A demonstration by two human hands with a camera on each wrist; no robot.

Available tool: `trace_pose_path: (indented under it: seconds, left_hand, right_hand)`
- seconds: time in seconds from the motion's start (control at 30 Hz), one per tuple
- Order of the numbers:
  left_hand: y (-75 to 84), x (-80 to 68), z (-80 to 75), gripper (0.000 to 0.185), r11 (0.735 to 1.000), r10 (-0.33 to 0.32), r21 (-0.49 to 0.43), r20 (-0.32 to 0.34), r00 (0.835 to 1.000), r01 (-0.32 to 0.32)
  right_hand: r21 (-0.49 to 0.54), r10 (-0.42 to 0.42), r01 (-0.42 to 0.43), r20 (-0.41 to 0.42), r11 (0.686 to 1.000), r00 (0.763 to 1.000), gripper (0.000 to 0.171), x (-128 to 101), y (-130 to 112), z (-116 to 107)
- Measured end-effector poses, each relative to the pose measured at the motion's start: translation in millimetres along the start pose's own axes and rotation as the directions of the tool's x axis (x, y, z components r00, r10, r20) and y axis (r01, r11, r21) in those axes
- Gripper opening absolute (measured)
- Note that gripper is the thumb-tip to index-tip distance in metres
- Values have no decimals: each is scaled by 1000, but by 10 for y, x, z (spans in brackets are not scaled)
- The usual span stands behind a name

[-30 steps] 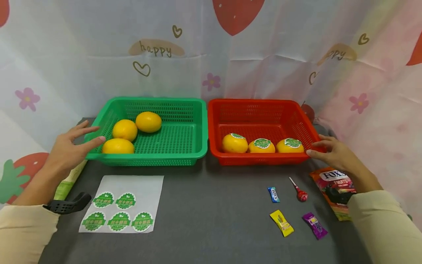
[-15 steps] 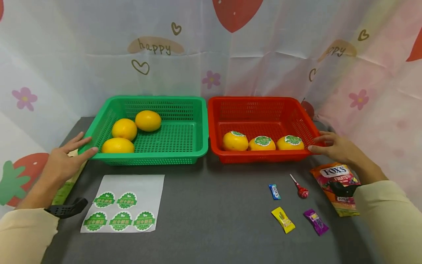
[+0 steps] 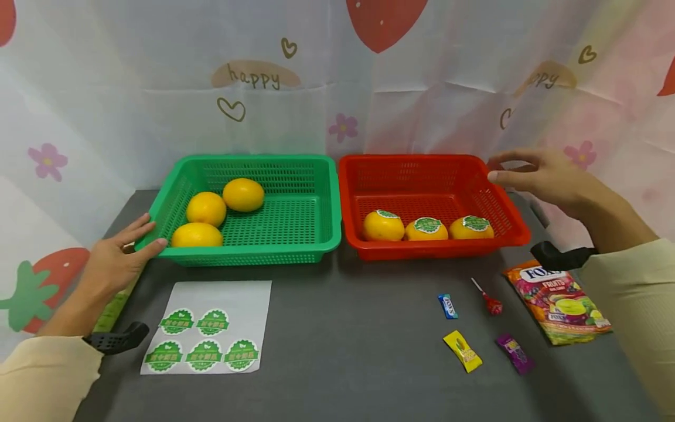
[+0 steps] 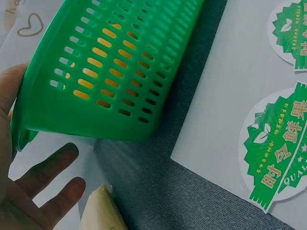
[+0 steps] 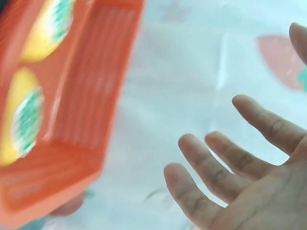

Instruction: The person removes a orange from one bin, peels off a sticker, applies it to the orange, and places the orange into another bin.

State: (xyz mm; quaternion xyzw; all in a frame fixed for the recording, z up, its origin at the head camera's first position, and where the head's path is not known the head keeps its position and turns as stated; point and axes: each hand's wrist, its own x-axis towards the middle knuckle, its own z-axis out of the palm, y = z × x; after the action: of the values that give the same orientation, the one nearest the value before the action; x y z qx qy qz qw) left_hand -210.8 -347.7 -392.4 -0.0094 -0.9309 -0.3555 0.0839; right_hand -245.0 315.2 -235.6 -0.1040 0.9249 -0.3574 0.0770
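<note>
My left hand (image 3: 113, 264) is at the front left corner of the green basket (image 3: 253, 252), fingers spread and thumb beside the rim. In the left wrist view, part of that hand (image 4: 29, 203) touches the rim while two fingers stick out straight beneath. Three plain yellow fruits (image 3: 197, 235) lie in the basket's left half. Beside the back right corner of the red basket (image 3: 422, 251) is my right hand (image 3: 561, 181), raised and holding nothing. Its fingers (image 5: 211, 175) are spread apart from the basket in the right wrist view. Three yellow fruits (image 3: 426, 230) with green stickers line the red basket's front.
A white sheet (image 3: 221, 299) with several green stickers (image 3: 241, 354) lies front left. At right are a blue candy (image 3: 448, 306), a yellow candy (image 3: 463, 351), a purple candy (image 3: 514, 353), a lollipop (image 3: 491, 305) and a candy bag (image 3: 559, 305). A printed cloth (image 3: 390, 105) hangs behind.
My right hand has left the red basket's front right corner and moved up toward its back right corner. My left hand has come down to the green basket's corner. Fruits and candies stay put.
</note>
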Motion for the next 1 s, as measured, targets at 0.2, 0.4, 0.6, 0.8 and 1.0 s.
trace_pose_path:
  seconds: [0.2, 0.4, 0.6, 0.8, 1.0]
  left_hand:
    - [-59, -35, -71, 63, 999, 23, 30, -30, 999, -22]
    - [-84, 1, -13, 61, 998, 69, 2, -36, 997, -69]
    - [-84, -12, 9, 61, 996, 87, -4, -26, 996, -87]
    - [-13, 28, 33, 61, 993, 119, -9, -34, 992, -119]
    - [-14, 48, 41, 59, 990, 141, -1, -51, 989, -141]
  right_hand:
    - [22, -118, 116, 100, 993, 988, 62, 253, -579, 141]
    - [25, -195, 194, 158, 981, 968, 62, 489, -995, 356]
    - [99, -219, 201, 232, 975, 948, 63, 846, -1137, 726]
    - [151, -233, 199, 255, 968, 938, 63, 1155, -1273, 1000]
    - [205, -246, 192, 283, 960, 927, 57, 1443, -1392, 1333]
